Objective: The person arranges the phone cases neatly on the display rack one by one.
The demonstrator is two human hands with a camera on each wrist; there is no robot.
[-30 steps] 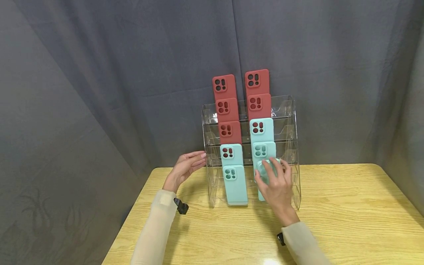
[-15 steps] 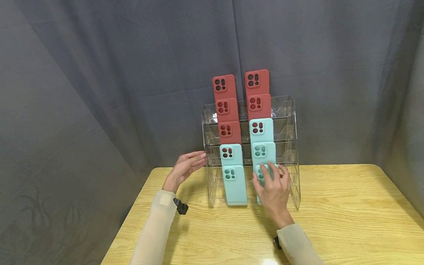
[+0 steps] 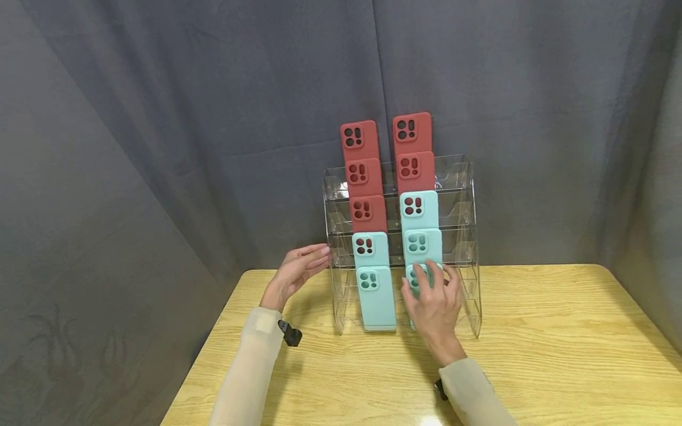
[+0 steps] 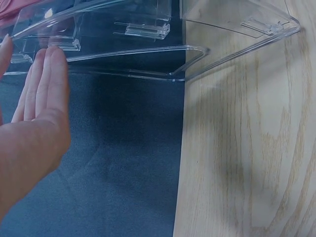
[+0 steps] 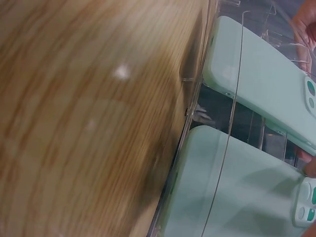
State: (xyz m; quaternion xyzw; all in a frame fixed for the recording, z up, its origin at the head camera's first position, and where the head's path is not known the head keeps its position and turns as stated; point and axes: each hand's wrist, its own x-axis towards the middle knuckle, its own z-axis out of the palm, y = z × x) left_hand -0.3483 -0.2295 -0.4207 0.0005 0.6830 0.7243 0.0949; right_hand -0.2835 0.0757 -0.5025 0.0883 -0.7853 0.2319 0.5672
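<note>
A clear acrylic tiered rack (image 3: pixel 476 248) stands on the table, bearing red and mint phone cases in two columns. My right hand (image 3: pixel 434 307) holds the lowest mint phone case (image 5: pixel 237 180) of the right column, thumb and fingers at its upper sides. In the right wrist view its bottom end sits behind the rack's thin front lip. Alongside it is the left column's lowest mint case (image 3: pixel 378 305). With straight fingers, my left hand (image 3: pixel 298 271) touches the rack's left side panel; the left wrist view also shows those fingers (image 4: pixel 47 89) at the clear edge.
Above stand more mint cases (image 3: pixel 420 220) and red cases (image 3: pixel 412 133), overlapping down the tiers. A grey curtain (image 3: pixel 256 118) hangs close behind the rack. The wooden table (image 3: pixel 554 337) extends to both sides and in front.
My right hand has moved down and slightly left, lowering the mint phone case in the rack's front tier, so the case above shows more. My left hand has stayed at the side panel.
</note>
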